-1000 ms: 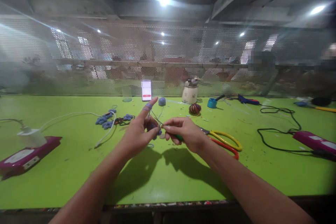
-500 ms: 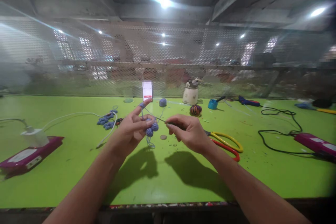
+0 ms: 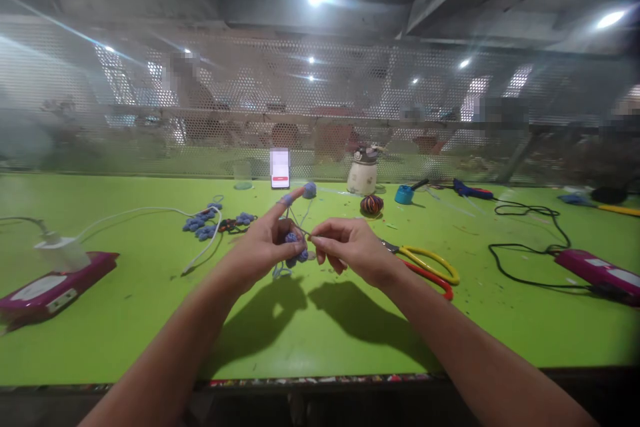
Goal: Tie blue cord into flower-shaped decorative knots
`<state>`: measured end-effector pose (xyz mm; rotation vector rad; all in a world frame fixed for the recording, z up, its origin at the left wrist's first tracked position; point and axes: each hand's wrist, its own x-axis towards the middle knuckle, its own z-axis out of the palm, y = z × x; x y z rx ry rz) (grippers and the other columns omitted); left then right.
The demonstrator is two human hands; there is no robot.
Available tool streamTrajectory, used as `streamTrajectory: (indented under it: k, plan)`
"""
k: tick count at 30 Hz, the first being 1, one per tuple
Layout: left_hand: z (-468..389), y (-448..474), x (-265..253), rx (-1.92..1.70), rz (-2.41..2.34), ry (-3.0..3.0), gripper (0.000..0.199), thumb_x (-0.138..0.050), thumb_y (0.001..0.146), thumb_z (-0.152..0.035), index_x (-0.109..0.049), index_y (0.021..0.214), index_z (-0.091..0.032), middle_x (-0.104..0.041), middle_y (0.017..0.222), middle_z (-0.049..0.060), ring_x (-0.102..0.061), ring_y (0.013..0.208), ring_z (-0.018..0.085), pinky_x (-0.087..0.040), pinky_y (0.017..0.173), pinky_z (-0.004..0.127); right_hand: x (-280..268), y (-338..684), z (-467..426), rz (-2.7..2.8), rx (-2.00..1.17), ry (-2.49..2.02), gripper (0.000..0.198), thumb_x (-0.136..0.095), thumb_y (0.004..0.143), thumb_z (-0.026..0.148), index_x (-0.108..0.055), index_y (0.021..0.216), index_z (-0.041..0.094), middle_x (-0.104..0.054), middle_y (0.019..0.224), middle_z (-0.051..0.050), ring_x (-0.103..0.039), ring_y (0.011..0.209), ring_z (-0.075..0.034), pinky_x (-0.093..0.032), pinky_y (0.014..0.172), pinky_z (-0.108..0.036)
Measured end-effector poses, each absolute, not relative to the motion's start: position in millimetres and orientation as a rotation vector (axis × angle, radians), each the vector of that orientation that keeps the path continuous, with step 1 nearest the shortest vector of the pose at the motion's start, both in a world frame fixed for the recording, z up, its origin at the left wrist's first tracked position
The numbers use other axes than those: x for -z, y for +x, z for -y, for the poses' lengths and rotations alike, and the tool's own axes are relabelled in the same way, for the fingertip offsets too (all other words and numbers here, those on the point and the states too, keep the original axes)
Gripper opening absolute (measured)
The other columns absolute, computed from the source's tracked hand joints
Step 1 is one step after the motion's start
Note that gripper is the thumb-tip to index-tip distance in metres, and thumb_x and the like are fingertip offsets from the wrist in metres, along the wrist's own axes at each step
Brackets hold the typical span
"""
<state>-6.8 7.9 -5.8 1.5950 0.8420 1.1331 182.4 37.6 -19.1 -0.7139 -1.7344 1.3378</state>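
Observation:
My left hand (image 3: 267,237) pinches a small blue-purple crochet piece (image 3: 296,248) made of puffy lobes. Yarn wraps around its raised index finger and runs down to the work. In my right hand (image 3: 347,247) is a thin crochet hook (image 3: 306,232), gripped between thumb and fingers, its tip at the crochet piece. A loose yarn tail hangs below the piece. Behind my left fingertip sits a blue-purple yarn ball (image 3: 310,190), with a strand leading toward my hands. Finished-looking crochet pieces (image 3: 203,223) of the same colour lie left of my left hand.
Scissors (image 3: 430,263) with yellow and red handles lie beside my right wrist. A phone (image 3: 280,169), a jug (image 3: 363,173), a multicoloured yarn ball (image 3: 371,205) and a blue pot (image 3: 404,194) stand farther back. Magenta power strips (image 3: 95,267) with cables flank the green table (image 3: 380,347).
My left hand has turned and shifted slightly right, its index finger now pointing more to the right. The crochet piece has come closer to my right hand, which has moved slightly left.

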Motion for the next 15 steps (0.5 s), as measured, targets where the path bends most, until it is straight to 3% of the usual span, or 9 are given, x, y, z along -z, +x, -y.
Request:
streamTrajectory:
  k: [3,7,15]
  plan:
    - [-7.1,-2.7,6.7,-1.143,-0.909,1.772,0.095,-0.065,0.080,-0.014,-0.010,0.157,-0.021,-0.058,0.072,-0.003,-0.051,0.064,0.014,-0.040,0.061,0.028,21.3,180.7,-38.6,1.686,-1.404,-0.773,0.024,-0.075,0.074,0.036,-0.067,0.080,0.014,-0.063,0.054,0.002,-0.045,0.035,-0.005,-0.036,0.036,-0.019]
    - [-6.0,1.1,8.4,-1.220,-1.000,1.952,0.081,-0.061,0.082,-0.010,-0.026,0.154,-0.022,-0.058,0.075,-0.002,-0.052,0.066,0.013,-0.044,0.069,0.031,24.4,176.6,-37.3,1.524,-1.490,-0.737,0.028,-0.078,0.071,0.038,-0.066,0.077,0.013,-0.064,0.056,0.001,-0.047,0.037,-0.005,-0.032,0.036,-0.018]
    - [-4.0,-7.1,2.5,-1.271,-0.658,1.335,0.092,-0.076,0.074,-0.011,-0.029,0.152,-0.022,-0.065,0.082,0.001,-0.058,0.074,0.013,-0.047,0.068,0.025,20.6,175.0,-31.7,1.556,-1.321,-0.620,0.026,-0.073,0.078,0.039,-0.067,0.082,0.014,-0.063,0.058,0.001,-0.047,0.039,-0.006,-0.036,0.038,-0.020]
